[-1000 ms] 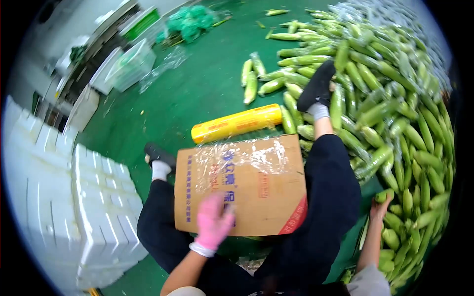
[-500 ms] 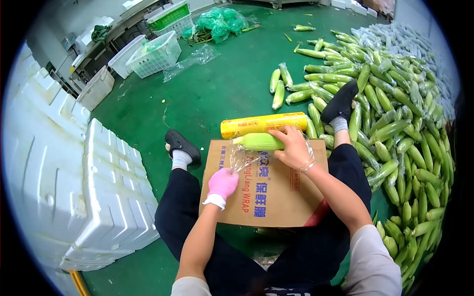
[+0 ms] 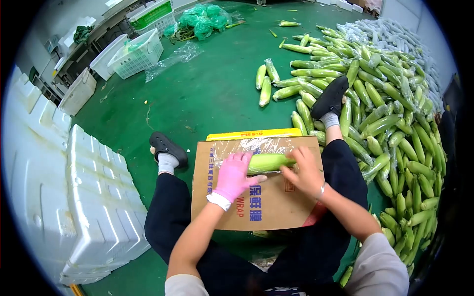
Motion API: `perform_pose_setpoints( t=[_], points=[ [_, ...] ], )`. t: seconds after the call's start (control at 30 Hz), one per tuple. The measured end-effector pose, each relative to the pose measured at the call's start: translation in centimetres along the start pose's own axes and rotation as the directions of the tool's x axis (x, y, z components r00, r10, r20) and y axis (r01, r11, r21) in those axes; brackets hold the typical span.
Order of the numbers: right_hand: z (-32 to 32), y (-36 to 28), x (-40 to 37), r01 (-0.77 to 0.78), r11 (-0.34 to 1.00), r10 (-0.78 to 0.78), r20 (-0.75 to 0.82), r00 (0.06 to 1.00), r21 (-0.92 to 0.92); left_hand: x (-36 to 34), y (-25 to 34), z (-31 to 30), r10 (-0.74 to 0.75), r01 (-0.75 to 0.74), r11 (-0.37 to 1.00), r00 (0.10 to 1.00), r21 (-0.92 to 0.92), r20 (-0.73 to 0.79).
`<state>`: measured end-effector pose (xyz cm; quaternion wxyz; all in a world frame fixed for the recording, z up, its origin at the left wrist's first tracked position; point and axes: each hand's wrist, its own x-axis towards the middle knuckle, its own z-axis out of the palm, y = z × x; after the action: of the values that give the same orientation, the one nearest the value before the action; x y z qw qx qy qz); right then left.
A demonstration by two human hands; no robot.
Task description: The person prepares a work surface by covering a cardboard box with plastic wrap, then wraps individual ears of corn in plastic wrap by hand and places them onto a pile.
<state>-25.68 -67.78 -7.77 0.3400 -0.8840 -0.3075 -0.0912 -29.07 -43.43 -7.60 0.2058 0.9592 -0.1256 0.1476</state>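
Observation:
A green ear of corn [image 3: 270, 162] in its husk lies crosswise over the cardboard box [image 3: 212, 197] between my legs. Clear cling film [image 3: 264, 144] stretches across the box top behind and around the ear. My left hand [image 3: 233, 176], in a pink glove, grips the ear's left end, thumb along its near side. At the right end my bare right hand [image 3: 307, 172] curls its fingers over the ear. Behind the box's far edge shows a yellow film roll [image 3: 254, 133], mostly hidden.
A large heap of corn [image 3: 385, 118] covers the floor at right, many ears in film. White foam boxes [image 3: 106, 192] are stacked at left. White crates [image 3: 136, 54] and a green net bag [image 3: 203, 20] lie at the back left. My feet flank the box.
The ear has come nearer to me, down onto the box. My left hand has gone from pulling the film's near edge up to the ear's left end. The view has shifted, hiding most of the roll.

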Motion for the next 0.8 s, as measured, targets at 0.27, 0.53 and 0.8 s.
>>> perform_pose_setpoints(
  t=[0.27, 0.53, 0.8],
  points=[
    [-5.0, 4.5, -2.6, -0.490, 0.635, 0.642, -0.056, 0.764, 0.597, -0.8, -0.7, -1.7, 0.149, -0.143, 0.989, 0.958, -0.040, 0.244],
    [-4.3, -9.3, -13.2, -0.106, 0.991, 0.095, 0.130, 0.987, 0.081, -9.6, 5.8, -3.3, 0.204, -0.126, 0.973, 0.862, -0.193, 0.465],
    [3.0, 1.1, 2.3, 0.044, 0.921, -0.027, 0.050, 0.998, -0.387, -4.3, 4.6, -2.1, 0.186, -0.190, 0.947, 0.982, 0.260, 0.042]
  ],
)
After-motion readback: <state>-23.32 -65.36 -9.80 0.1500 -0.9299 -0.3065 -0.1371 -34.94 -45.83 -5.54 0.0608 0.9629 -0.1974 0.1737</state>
